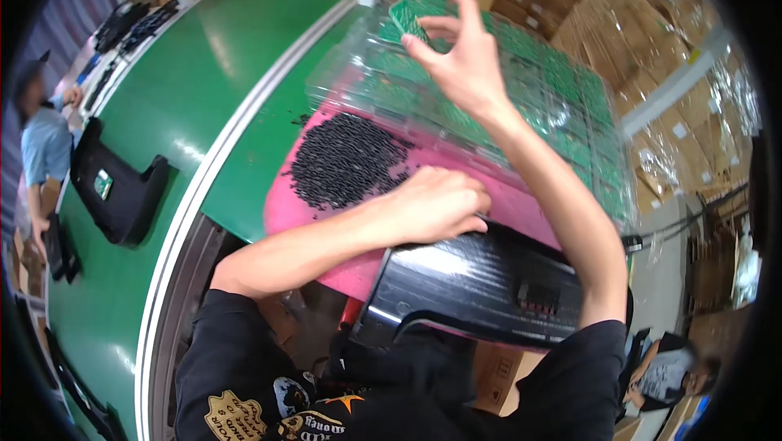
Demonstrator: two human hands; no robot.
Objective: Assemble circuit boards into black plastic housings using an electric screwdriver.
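Observation:
My right hand (468,62) is raised over the far side of the table, with a small green circuit board (405,17) between its thumb and fingers. Beneath it, clear plastic trays (326,87) hold rows of green circuit boards. My left hand (440,203) is curled over the far edge of a glossy black plastic housing (464,278), which lies close to my body; its fingertips are partly hidden. Just beyond my left forearm, a heap of small black screw-like pieces (346,160) is spread on a pink mat (285,205).
A green conveyor belt (204,58) with a metal rail (220,148) runs along the left. On it sits another black housing (122,184) bearing a small board. One person (45,144) works across the belt; another (664,372) is at the lower right. Cardboard boxes (643,42) are stacked behind.

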